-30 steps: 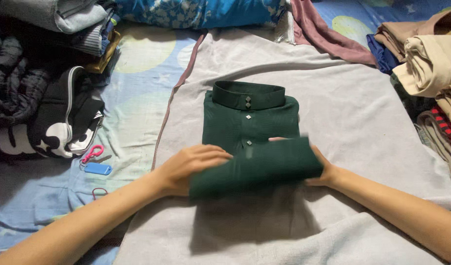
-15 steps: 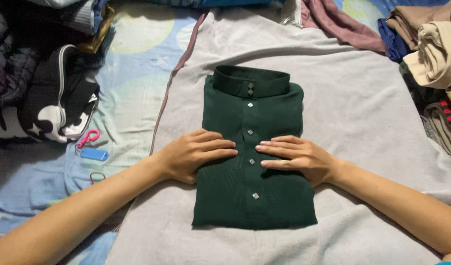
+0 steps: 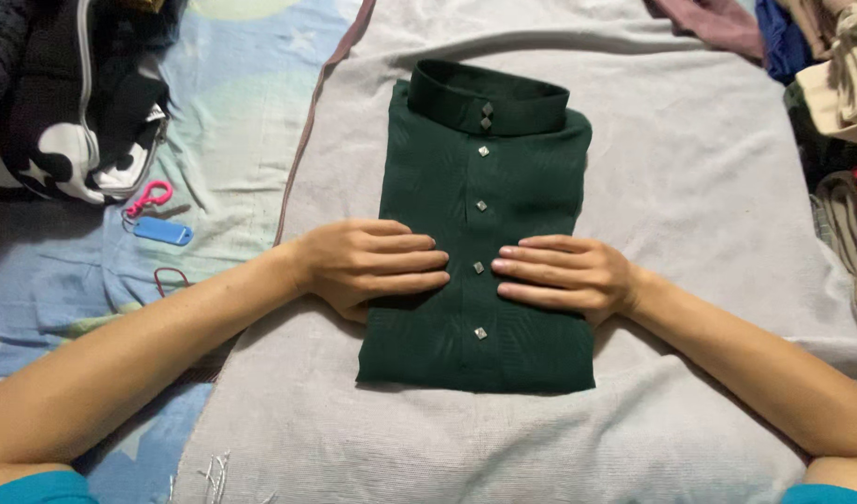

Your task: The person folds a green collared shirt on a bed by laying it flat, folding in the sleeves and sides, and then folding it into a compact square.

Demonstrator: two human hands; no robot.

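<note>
A dark green shirt with a stand collar and small silver buttons lies folded into a flat rectangle on a grey cloth. My left hand rests flat on the shirt's lower left part, fingers together and pointing right. My right hand lies flat on the lower right part, fingers pointing left. The fingertips of both hands almost meet at the button line. Neither hand grips anything.
A black and white garment lies at the upper left. A pink clip with a blue tag sits on the patterned blue sheet. Folded clothes are piled along the right edge.
A second ago both hands held the shirt's lower part doubled up over the upper part; now it lies flat and both palms rest on it. The view has moved down.
</note>
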